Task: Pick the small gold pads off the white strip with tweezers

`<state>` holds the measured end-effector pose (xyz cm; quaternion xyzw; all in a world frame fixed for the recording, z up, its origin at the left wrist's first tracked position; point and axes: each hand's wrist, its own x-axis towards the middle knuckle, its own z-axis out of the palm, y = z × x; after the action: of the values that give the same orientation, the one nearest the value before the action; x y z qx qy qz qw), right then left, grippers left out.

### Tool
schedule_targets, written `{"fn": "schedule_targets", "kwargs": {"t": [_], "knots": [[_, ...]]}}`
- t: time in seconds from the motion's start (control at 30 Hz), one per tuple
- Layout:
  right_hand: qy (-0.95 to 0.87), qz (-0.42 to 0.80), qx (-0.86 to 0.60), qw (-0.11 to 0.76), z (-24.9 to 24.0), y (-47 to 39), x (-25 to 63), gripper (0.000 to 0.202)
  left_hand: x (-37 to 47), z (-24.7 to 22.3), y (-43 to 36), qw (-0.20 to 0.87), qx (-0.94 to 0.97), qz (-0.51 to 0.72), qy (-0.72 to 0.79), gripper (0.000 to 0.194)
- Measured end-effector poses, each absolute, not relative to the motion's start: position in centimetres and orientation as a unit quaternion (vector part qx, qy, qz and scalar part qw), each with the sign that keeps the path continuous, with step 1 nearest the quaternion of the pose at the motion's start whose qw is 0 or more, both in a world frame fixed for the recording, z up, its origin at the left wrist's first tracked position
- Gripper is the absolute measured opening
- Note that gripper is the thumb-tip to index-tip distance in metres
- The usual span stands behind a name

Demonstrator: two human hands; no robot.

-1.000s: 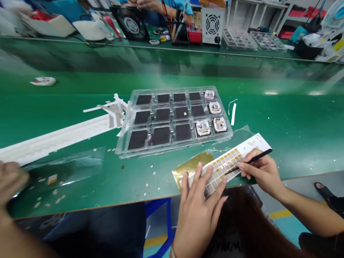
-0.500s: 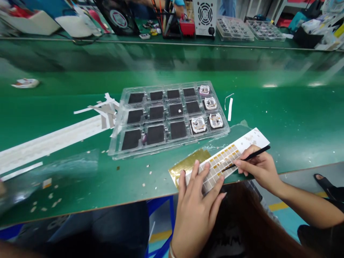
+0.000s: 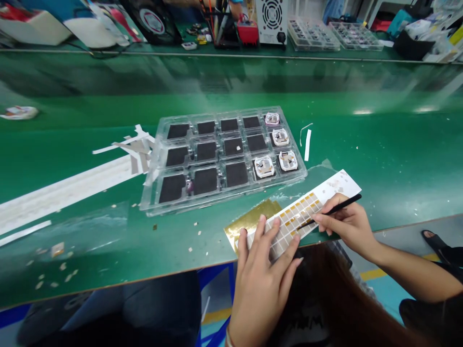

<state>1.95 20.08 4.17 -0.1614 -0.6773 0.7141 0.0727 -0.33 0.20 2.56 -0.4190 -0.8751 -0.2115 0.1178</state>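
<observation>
Fingers spread, a left hand [image 3: 261,279] rests on a gridded sheet [image 3: 334,187]; the right hand [image 3: 349,224] pinches a slim black tool [image 3: 343,204], its tip near the left fingertips.

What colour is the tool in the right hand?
The tool is black, seen best in the head view.

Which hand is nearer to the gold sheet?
Left. The left hand has its fingertips right by the near edge of the gold sheet; the right hand is farther off to its right, holding a black tool over the gridded sheet.
</observation>
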Motion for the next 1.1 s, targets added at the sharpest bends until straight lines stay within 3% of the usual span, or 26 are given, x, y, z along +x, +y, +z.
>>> {"fn": "schedule_targets", "kwargs": {"t": [1.1], "knots": [[-0.669,0.724,-0.159,0.056,4.28,20.07,1.66,0.021,-0.52,2.49,-0.22,0.120,-0.432,-0.202,-0.871,0.038]]}}
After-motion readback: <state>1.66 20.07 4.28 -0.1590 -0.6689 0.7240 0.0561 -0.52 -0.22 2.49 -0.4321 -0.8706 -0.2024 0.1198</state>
